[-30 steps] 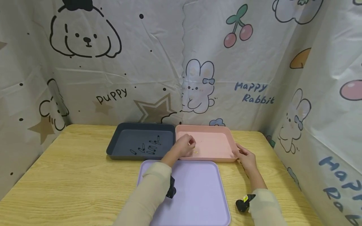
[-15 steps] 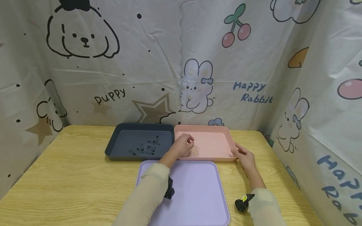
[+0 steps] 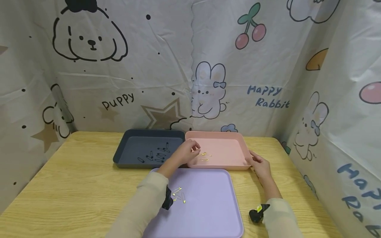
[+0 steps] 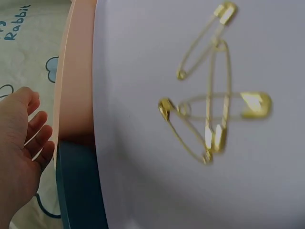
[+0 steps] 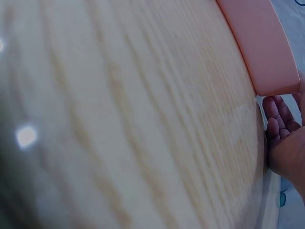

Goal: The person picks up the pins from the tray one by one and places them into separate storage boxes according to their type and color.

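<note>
My left hand (image 3: 188, 151) hovers over the left part of the pink tray (image 3: 227, 166), fingers loosely bent with nothing seen between them. Just right of it, a few gold safety pins (image 3: 204, 159) lie in that tray. At the tray's front right corner my right hand (image 3: 259, 166) grips the rim, thumb on top; the right wrist view shows its other fingers curled beside the corner. More gold safety pins (image 4: 219, 90) lie in a loose, overlapping group on the lilac tray (image 3: 208, 211), near my left wrist. In the dark grey tray (image 3: 131, 133) are several black safety pins (image 3: 159, 156).
Dark grey and pink trays stand side by side at the back of the wooden table (image 3: 74, 188), against a printed cloth (image 3: 166, 72). Close in front of them lies the lilac tray. My left forearm (image 3: 140, 201) crosses its left side.
My left hand and forearm have shifted left, uncovering gold safety pins in the pink tray and the group on the lilac tray. The right hand keeps its place at the corner.
</note>
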Demonstrator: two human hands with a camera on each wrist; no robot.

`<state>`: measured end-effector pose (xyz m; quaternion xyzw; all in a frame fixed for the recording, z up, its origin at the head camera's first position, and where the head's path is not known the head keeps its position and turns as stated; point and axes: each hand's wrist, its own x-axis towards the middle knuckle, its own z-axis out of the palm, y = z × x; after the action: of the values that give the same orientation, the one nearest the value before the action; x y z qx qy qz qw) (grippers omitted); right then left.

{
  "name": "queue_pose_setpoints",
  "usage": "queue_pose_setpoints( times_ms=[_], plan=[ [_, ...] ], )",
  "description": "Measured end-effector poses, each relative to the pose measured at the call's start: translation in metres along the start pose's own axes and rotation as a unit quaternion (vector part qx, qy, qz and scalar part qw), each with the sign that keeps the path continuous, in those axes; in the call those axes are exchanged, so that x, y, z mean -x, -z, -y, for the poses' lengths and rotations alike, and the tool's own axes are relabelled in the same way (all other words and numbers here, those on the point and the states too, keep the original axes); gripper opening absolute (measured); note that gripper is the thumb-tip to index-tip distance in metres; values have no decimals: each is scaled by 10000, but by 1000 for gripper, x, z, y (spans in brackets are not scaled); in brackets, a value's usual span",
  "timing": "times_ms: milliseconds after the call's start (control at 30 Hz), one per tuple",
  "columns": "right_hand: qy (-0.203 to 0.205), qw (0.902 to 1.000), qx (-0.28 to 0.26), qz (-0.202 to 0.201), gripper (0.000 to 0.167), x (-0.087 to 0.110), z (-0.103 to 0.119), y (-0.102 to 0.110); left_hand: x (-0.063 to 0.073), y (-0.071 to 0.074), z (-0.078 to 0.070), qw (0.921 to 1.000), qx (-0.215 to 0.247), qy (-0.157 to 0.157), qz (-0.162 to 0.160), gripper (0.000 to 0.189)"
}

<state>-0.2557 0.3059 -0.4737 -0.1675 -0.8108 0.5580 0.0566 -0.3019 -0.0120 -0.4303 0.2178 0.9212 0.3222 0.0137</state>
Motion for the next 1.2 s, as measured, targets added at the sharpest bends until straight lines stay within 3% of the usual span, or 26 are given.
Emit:
queue_pose_setpoints(
  times_ms=[167, 400, 667, 1000, 1200],
  plan=[
    [27, 10000, 10, 50, 57, 1, 1, -1, 9, 7, 4, 9998, -3, -39, 170, 18],
    [-67, 10000, -6, -4, 55, -1, 1, -2, 28, 18, 12, 9987, -145, -417, 253, 16],
    [-141, 9998, 72, 154, 59, 1, 5, -3, 59, 29, 19, 9988, -227, -263, 349, 16],
    [-84, 9998, 109, 125, 58, 2, 5, -3, 111, 38, 34, 9923, -449, -822, 809, 9],
    [-18, 9999, -8, 133, 58, 2, 4, 0, 130, 33, 42, 9894, -556, -818, 1061, 10]
  ],
)
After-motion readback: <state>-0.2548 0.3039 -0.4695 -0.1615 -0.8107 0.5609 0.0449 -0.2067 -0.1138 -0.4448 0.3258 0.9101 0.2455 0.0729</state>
